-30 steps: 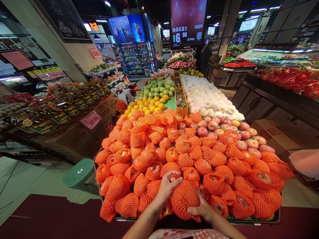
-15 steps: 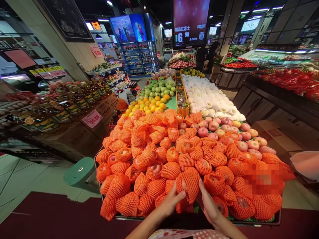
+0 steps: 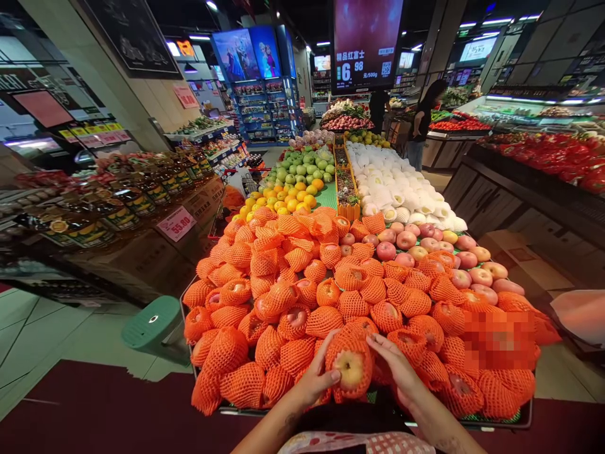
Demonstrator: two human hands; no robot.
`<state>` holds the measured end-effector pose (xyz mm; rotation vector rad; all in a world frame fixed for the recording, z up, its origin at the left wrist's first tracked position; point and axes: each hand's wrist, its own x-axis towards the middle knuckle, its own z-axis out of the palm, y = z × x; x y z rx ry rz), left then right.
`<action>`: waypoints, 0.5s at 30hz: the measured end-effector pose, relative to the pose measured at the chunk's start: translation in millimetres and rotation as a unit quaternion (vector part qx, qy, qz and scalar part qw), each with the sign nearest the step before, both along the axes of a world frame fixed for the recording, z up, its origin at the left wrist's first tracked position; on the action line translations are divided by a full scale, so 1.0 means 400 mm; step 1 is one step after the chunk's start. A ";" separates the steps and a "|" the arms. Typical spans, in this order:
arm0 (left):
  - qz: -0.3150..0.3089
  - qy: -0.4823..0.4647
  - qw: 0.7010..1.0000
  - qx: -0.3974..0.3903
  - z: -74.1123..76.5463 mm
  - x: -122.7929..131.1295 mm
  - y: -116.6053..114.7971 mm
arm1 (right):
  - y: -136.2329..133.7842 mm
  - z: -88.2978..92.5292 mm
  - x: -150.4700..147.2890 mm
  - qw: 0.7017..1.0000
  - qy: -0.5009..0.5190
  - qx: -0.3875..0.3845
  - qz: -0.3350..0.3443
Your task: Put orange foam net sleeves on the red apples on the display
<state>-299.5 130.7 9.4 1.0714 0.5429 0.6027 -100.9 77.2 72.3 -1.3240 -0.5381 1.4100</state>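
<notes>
An apple in an orange foam net (image 3: 350, 366) is held between my two hands, above the front of the fruit display. Its yellowish end with the stem hollow shows through the net's opening and faces me. My left hand (image 3: 316, 377) grips its left side, thumb in front and fingers behind. On the other side, my right hand (image 3: 396, 364) rests its fairly straight fingertips on the upper right of the net. Many more netted apples (image 3: 268, 350) lie heaped around and beyond my hands.
Bare apples (image 3: 405, 239), white-netted fruit (image 3: 392, 183), oranges (image 3: 293, 198) and green fruit (image 3: 305, 164) fill the display's farther part. A green stool (image 3: 151, 321) stands at left, near shelved bottles (image 3: 89, 221). A person (image 3: 423, 123) stands beyond the display.
The netted apple has turned so its stem end now faces me, and it sits slightly lower. My right hand's fingers have shifted to its upper right. The person at the back has moved right.
</notes>
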 end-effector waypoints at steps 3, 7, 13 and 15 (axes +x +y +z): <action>0.023 0.008 0.995 0.099 0.049 -0.011 0.006 | -0.017 -0.011 -0.009 1.000 -0.002 0.004 0.028; 0.036 0.027 0.982 0.184 0.096 -0.007 0.006 | -0.044 0.008 -0.006 0.986 -0.036 0.119 0.109; 0.003 0.116 0.948 0.297 0.115 -0.022 0.035 | -0.046 0.055 -0.033 0.987 -0.032 0.018 0.155; -0.029 0.177 0.923 0.340 0.122 -0.030 0.056 | -0.040 0.051 -0.049 0.992 -0.017 -0.006 0.127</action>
